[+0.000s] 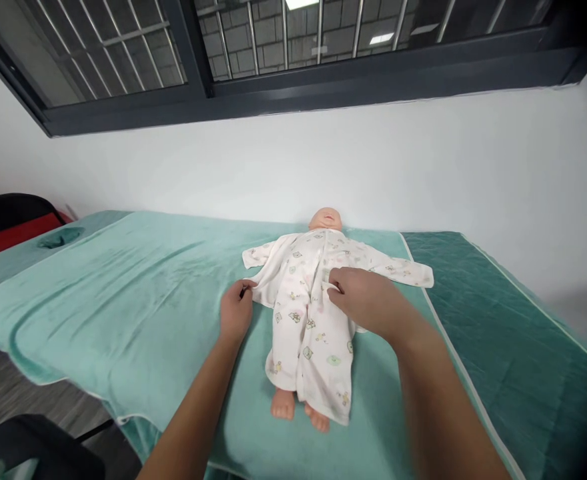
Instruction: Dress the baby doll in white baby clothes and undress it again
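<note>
A baby doll (pixel 325 219) lies on its back with its head by the wall and its bare feet toward me. It wears a white printed top (pixel 298 257) with long sleeves spread to both sides, and matching trousers (pixel 318 353). My left hand (pixel 237 308) pinches the lower left edge of the top and pulls it out to the side. Over the doll's belly, my right hand (pixel 361 297) is closed on the front cloth of the top, its fingertips partly hidden.
A light green sheet (pixel 148 293) covers the bed, with a darker green cover (pixel 493 320) at the right. Behind stand a white wall (pixel 213 173) and a barred window (pixel 293 40). A black and red bag (pixel 13 223) is at far left, a black chair (pixel 33 447) at lower left.
</note>
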Demonstrator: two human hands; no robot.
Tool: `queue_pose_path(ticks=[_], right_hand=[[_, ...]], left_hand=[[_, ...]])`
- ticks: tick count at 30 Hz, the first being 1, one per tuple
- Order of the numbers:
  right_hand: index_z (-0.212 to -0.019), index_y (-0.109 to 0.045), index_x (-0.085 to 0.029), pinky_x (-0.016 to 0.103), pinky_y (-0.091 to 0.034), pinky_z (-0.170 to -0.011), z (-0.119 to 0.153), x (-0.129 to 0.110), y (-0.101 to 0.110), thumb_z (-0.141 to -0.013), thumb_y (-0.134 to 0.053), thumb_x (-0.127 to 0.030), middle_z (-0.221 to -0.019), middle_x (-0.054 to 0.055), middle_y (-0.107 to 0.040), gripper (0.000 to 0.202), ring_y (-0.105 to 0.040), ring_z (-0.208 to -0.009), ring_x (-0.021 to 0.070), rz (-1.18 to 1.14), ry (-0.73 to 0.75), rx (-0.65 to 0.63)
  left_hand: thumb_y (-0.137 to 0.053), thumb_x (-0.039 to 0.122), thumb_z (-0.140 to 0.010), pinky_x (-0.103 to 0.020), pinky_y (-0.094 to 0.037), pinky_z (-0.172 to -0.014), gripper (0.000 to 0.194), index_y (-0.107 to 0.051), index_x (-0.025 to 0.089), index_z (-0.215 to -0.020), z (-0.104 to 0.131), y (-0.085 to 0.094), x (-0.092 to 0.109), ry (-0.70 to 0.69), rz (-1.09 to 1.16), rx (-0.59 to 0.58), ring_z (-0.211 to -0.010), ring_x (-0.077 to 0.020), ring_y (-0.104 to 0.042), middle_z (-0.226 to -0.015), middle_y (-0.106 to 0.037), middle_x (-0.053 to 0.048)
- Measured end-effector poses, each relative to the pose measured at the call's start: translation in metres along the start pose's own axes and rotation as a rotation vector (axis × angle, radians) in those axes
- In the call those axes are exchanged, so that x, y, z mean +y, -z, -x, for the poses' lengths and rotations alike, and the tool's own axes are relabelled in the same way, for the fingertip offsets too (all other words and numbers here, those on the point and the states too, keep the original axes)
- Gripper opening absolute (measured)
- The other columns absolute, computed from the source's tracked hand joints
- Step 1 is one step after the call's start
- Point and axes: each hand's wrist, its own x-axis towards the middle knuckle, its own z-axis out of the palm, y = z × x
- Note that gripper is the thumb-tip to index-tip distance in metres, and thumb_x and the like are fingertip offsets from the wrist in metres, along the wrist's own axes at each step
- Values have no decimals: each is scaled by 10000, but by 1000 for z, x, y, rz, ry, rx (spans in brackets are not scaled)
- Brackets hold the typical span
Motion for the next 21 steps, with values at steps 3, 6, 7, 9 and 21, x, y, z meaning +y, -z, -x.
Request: queue_pose_path(ticks=[3, 6, 7, 9, 21], right_hand=[[-655, -391, -210, 299, -220, -527, 0, -7, 2, -848, -476, -218, -630, -15, -519, 211, -428, -561, 128, -97, 88, 10], [-651, -413, -210, 290, -221, -523, -1, -10, -3, -834, -520, -236, -634, -18, -531, 214, -438, -564, 126, -132, 130, -32], [-637, -415, -208, 289, -223, -523, -2, -10, -6, -837, -531, -244, -632, -17, -536, 233, -441, -563, 126, -136, 133, -57], [-618, -429, -208, 285, -241, -527, -5, -9, -11, -862, -532, -274, -630, -17, -550, 273, -455, -568, 128, -180, 138, -100], [-1074, -651, -234, 355, -424, -1015, -40, 27, -40, -951, -490, -336, -1184, 58, -661, 226, -573, -1152, 207, -678, 69, 563]], left_hand=[[-449, 225, -814, -264, -388, -662, 247, -687, 217, -879, 0, 1, 0, -12, -2, -1, -689, -162, -520, -732, -606, 16], [-453, 224, -811, -265, -392, -667, 245, -689, 217, -877, -1, 0, 0, -14, -3, 2, -692, -161, -523, -738, -614, 16], [-455, 224, -810, -265, -394, -668, 245, -691, 217, -877, -1, 0, 0, -11, -3, 3, -691, -160, -525, -740, -618, 15], [-457, 226, -812, -266, -399, -673, 249, -695, 215, -882, 0, 0, 0, -5, 1, 3, -692, -159, -529, -747, -628, 14], [-496, 292, -880, -279, -467, -776, 257, -689, 196, -1020, -1, 15, 49, -114, 233, 171, -877, -179, -598, -976, -689, -31]])
